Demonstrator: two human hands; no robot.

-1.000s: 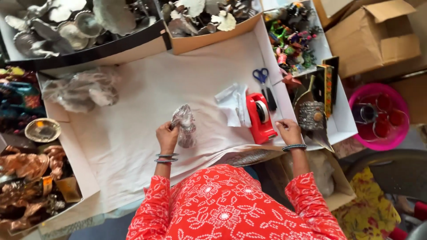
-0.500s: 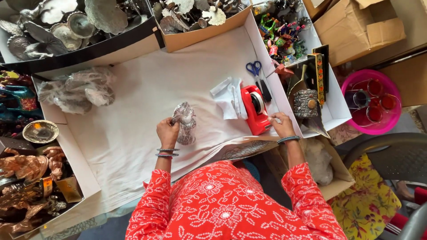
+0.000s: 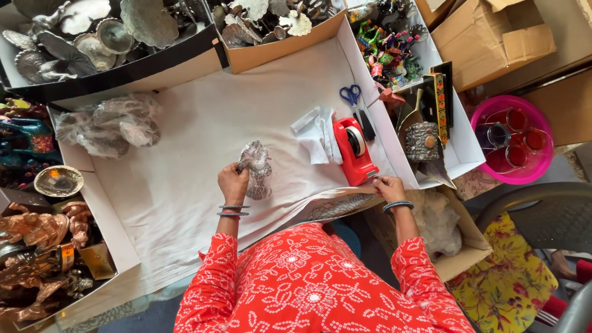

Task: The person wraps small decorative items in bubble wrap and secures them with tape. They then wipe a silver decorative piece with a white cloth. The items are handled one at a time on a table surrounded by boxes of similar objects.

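My left hand [image 3: 232,183] grips a small silvery figure wrapped in clear plastic [image 3: 257,168], holding it down on the white sheet [image 3: 185,166] that covers the table. My right hand [image 3: 388,187] is at the front end of a red tape dispenser [image 3: 353,150], fingers pinched at its cutter edge; whether a strip of tape is between them is too small to tell. Both wrists carry bangles.
White paper pieces [image 3: 317,132] and blue-handled scissors [image 3: 351,95] lie by the dispenser. Wrapped metal pieces [image 3: 108,126] sit at the left. Boxes of silver plates [image 3: 92,31], copper figures [image 3: 37,240] and coloured toys [image 3: 391,46] ring the sheet. A pink tub [image 3: 512,139] stands right.
My right hand has drawn left from the ornate metal box to the front end of the tape dispenser. My left hand keeps its hold on the wrapped figure.
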